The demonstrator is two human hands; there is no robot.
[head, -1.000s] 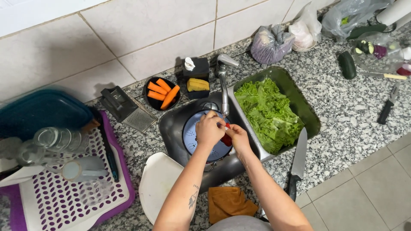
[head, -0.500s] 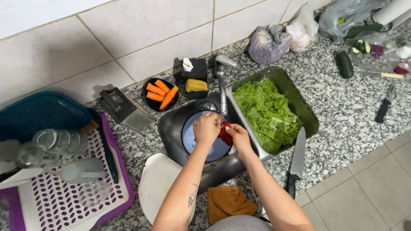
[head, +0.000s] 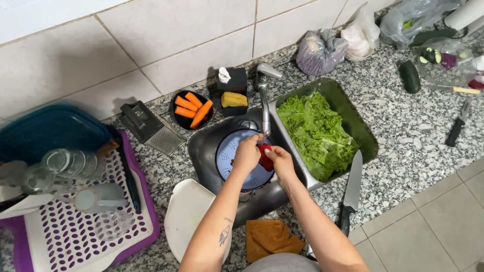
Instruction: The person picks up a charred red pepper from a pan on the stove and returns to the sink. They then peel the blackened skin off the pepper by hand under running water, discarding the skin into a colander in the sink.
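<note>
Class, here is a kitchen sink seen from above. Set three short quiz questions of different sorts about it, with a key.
1. True or false: both hands hold the red item under the tap, over the colander.
2. What fills the green tray?
A. carrots
B. lettuce
C. glasses
3. Fill in: the knife lies on the counter, to the ___ of the sink.

Key:
1. True: the left hand and right hand meet on it.
2. B, lettuce; the carrots sit in a black bowl.
3. right
</note>
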